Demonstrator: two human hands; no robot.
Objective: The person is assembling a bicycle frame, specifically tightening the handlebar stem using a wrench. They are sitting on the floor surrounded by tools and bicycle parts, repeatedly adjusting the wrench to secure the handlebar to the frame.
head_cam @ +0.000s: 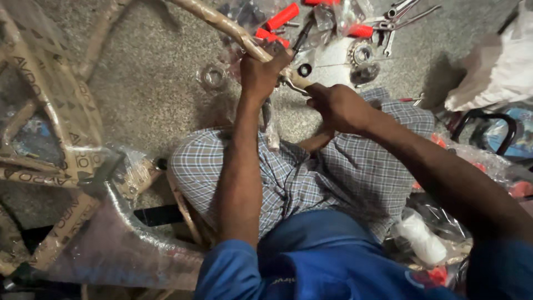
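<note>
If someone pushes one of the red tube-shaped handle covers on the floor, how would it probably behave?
The red handle cover looks round and tube-shaped, so it would probably roll sideways on the speckled floor. It seems small, so likely light. Nearby spanners might stop it.

Two hands, the left hand (261, 72) and the right hand (337, 106). Four red handle grips (282, 16) lie on the floor (155, 83). One toothed gear (362, 54).

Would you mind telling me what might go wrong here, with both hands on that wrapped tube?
1. The left hand grips the paper-wrapped tube over its wrapping, which may slip.
2. The right hand presses a small metal tool near the left hand's fingers; a slip could nick them.
3. Loose wrenches, a sprocket and plastic bags lie close by and could scatter.
</note>
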